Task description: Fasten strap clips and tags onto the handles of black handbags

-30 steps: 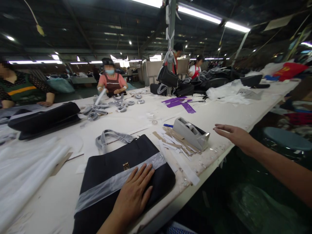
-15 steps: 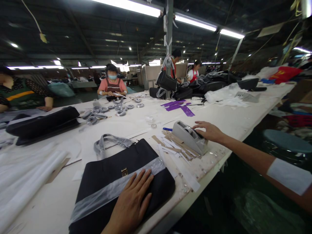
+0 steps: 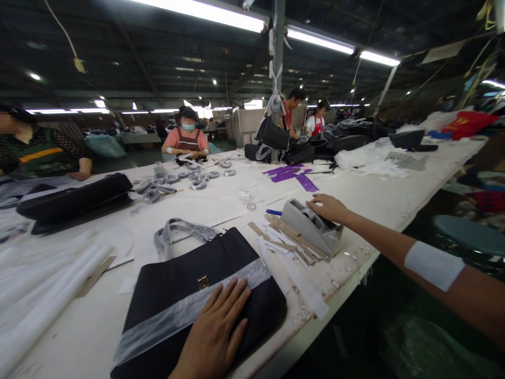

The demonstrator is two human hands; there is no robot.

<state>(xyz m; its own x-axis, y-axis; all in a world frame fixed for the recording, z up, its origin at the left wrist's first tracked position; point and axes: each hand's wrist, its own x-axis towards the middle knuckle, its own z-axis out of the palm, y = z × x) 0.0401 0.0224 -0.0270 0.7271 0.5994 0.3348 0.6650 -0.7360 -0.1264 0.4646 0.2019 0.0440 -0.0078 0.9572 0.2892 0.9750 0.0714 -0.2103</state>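
My left hand [image 3: 215, 331] lies flat, fingers spread, on a black handbag [image 3: 185, 273] at the near table edge. A clear plastic band [image 3: 181, 310] crosses the bag, which has a gold clasp and a grey wrapped handle [image 3: 177, 231]. My right hand [image 3: 327, 207] rests on top of a grey tape dispenser [image 3: 311, 226], fingers bent over its roll area; whether they pinch any tape is not visible. Cardboard and paper strips [image 3: 284, 245] lie under and beside the dispenser.
The long white table [image 3: 374, 195] also carries another black bag [image 3: 74, 197], white plastic rolls [image 3: 43, 295], grey wrapped handles [image 3: 189, 176], purple strips [image 3: 292, 173] and piled dark bags [image 3: 335, 139]. Other people work along the far side. A blue stool [image 3: 469, 234] stands right.
My right hand has reached left from the air onto the tape dispenser and settled on its top. My left hand has stayed flat on the bag.
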